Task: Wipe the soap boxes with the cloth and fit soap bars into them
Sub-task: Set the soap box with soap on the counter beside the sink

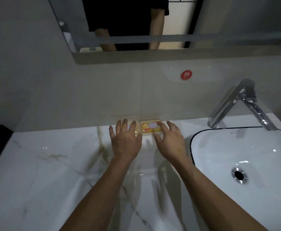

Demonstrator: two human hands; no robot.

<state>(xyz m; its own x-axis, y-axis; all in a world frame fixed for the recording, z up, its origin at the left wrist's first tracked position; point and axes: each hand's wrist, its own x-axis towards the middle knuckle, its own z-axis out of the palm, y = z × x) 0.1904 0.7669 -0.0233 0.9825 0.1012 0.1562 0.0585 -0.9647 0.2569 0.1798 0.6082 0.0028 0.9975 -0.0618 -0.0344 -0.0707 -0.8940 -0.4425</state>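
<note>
Our left hand (125,139) and right hand (169,139), fingers spread, reach the soap boxes (150,128) at the counter's (53,164) back edge; pushing could jam them against the wall.

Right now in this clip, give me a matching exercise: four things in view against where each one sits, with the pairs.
Things:
1. left hand
2. right hand
3. faucet
4. red round sticker

Places:
A. on the wall tile above the counter
B. over the soap box with the yellow bar showing
C. at the back rim of the sink
D. over the other soap box, mostly hiding it

Pairs: 1-D, 2-B, 3-C, 4-A
</note>
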